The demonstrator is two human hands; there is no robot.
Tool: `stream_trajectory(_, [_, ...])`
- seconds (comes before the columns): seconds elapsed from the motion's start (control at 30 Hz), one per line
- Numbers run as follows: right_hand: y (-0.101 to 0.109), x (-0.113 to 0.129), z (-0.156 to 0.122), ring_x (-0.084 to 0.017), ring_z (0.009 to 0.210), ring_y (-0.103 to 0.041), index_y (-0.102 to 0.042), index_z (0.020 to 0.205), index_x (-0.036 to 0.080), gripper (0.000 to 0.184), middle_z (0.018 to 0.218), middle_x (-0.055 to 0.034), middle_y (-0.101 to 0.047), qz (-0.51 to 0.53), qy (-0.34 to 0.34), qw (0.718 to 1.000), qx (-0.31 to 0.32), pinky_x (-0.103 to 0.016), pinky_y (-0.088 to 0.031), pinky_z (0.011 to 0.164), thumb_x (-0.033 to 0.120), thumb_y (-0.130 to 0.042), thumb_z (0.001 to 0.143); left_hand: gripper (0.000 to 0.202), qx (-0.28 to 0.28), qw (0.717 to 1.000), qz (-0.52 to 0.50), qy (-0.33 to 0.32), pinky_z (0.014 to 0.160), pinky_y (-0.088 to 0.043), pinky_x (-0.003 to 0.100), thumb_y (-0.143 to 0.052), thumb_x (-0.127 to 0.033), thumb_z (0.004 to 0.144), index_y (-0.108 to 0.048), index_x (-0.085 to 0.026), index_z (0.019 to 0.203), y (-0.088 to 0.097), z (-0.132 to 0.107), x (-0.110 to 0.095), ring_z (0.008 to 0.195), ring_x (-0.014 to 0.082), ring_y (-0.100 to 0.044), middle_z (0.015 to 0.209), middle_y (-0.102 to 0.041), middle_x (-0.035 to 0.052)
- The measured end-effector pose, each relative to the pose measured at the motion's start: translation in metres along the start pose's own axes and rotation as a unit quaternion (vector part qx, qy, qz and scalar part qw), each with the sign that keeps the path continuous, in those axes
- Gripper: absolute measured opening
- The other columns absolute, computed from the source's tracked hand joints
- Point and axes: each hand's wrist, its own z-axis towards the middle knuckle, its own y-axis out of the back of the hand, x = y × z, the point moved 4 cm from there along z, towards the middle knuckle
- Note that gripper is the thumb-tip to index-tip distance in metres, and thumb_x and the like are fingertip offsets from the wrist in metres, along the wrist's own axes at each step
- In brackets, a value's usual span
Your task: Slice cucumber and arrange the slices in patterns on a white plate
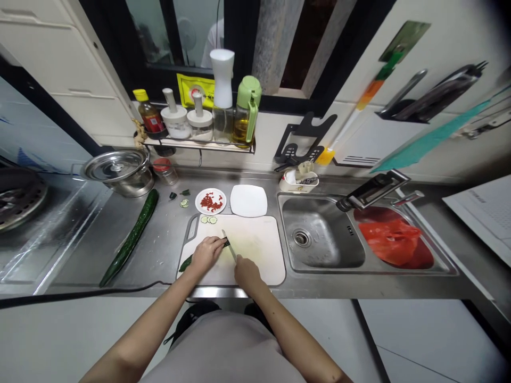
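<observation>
My left hand (207, 253) grips a dark green cucumber (186, 264) on the white cutting board (259, 266); one end sticks out behind the hand, the other at my fingertips. In my right hand (246, 274) is a knife (230, 246), its blade close against the cucumber's front end. A few pale cucumber slices (208, 219) lie at the board's upper left edge. Behind the board stand a round plate (211, 201) with chopped red pieces and a white square plate (248, 200).
A whole cucumber (130, 236) lies left of the board, near a lidded steel pot (120, 173). To the right is the sink (323, 234) with a red bag (391, 242) in its side basin. Bottles and jars line a wall rack (199, 142). A black cable (120, 290) runs along the counter's front.
</observation>
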Motion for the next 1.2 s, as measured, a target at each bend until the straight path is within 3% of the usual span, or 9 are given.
stream_trajectory(0.7, [0.007,0.01,0.021,-0.023,0.097,-0.065,-0.054,0.113,0.012,0.031,0.099,-0.0152,-0.068,0.01,0.011,0.999,-0.041,-0.029,-0.046,0.076,0.008,-0.035,0.089,0.027,0.008,0.999,-0.007,0.035,0.083,-0.047,0.028,-0.048,-0.029,0.093,-0.069,-0.028,0.111,0.006,0.0,-0.008,0.094,0.0166,-0.058,0.099,-0.068,0.0035])
stream_trajectory(1.2, [0.0,0.005,0.016,-0.025,0.098,-0.064,-0.054,0.113,0.011,0.03,0.1,-0.016,-0.067,0.004,0.002,0.999,-0.034,-0.03,-0.044,0.074,0.009,-0.036,0.088,0.029,0.032,0.997,-0.016,0.062,0.084,-0.046,0.028,-0.046,-0.03,0.093,-0.069,-0.03,0.112,0.009,0.001,-0.009,0.096,0.0174,-0.058,0.104,-0.067,0.0035])
